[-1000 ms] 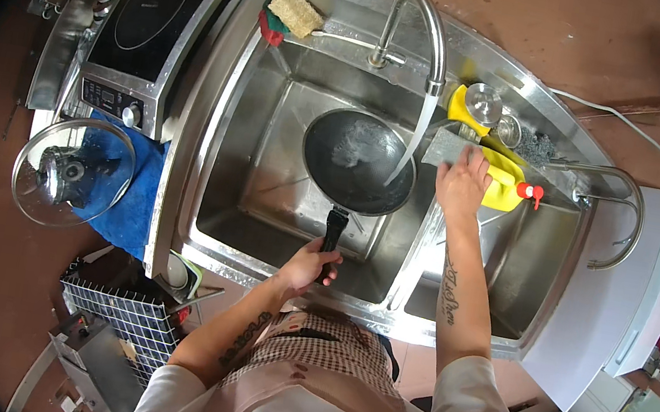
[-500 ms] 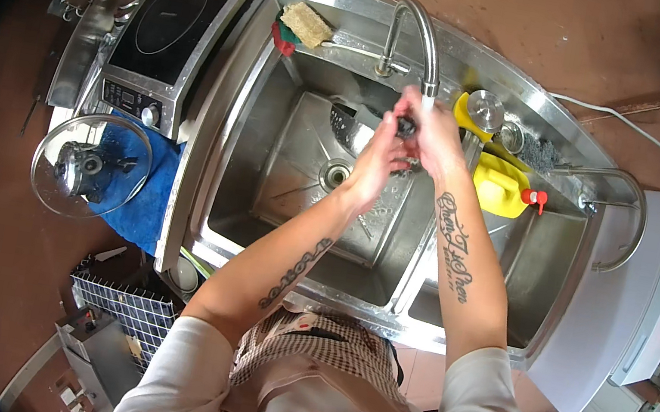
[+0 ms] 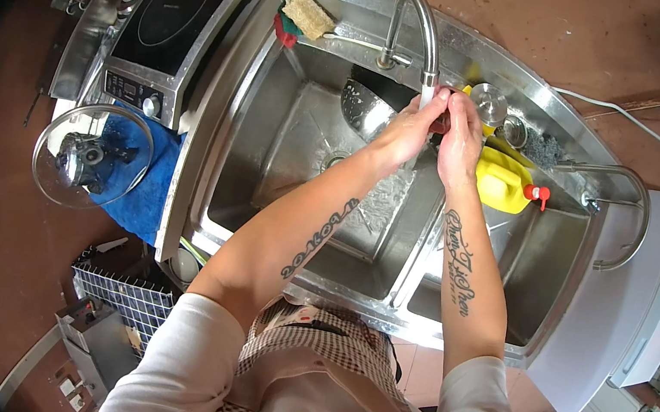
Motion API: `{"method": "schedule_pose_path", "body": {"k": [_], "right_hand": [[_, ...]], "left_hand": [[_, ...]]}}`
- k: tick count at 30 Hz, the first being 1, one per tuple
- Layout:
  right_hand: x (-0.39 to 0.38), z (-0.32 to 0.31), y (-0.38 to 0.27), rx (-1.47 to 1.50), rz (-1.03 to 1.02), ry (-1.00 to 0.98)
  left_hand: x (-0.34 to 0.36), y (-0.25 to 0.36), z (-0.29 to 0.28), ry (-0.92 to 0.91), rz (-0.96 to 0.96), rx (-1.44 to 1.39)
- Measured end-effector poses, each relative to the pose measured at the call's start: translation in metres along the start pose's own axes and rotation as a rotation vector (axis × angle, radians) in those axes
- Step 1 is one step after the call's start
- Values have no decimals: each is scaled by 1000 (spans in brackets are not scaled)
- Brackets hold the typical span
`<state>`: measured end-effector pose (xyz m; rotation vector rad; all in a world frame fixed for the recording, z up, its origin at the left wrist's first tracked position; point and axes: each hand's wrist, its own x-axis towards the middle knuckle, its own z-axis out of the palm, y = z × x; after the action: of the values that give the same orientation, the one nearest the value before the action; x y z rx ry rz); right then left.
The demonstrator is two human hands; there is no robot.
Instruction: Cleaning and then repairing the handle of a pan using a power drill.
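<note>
Lettering marked your forearms; left hand and right hand, upper centre, were close together by tap and pan, grip unclear.

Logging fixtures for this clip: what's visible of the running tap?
The tap is a shiny silver, metal-looking tube, standing at the rear ledge of the sink and arching over the larger basin. A short side fitting shows near its base. Water runs from its downward-facing mouth. The left hand and right hand are close below; whether they touch it is unclear.
</note>
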<state>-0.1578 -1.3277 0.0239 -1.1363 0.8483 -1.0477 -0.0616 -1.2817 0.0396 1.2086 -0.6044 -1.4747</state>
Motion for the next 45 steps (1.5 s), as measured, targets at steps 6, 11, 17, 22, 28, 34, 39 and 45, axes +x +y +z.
{"method": "schedule_pose_path", "body": {"k": [6, 11, 17, 22, 28, 34, 39, 45], "right_hand": [[-6, 8, 1, -300, -12, -32], [-14, 2, -4, -396, -72, -309], [-48, 16, 8, -84, -168, 189], [-55, -19, -5, 244, -115, 580], [-93, -59, -44, 413, -78, 710], [-130, -99, -59, 573, -74, 713], [-150, -114, -72, 678, -92, 762], [-136, -80, -83, 660, -136, 579]], "left_hand": [[3, -16, -23, -66, 77, 34], [-30, -46, -28, -1, 93, 306], [-76, -59, -41, 81, 384, 517], [-89, -116, -61, 142, 172, 867], [-93, -120, -50, 61, 425, 1111], [-66, -114, -43, 84, 539, 978], [-57, -149, -85, 370, 132, 614], [-58, -146, -107, 351, -455, -130]]}}
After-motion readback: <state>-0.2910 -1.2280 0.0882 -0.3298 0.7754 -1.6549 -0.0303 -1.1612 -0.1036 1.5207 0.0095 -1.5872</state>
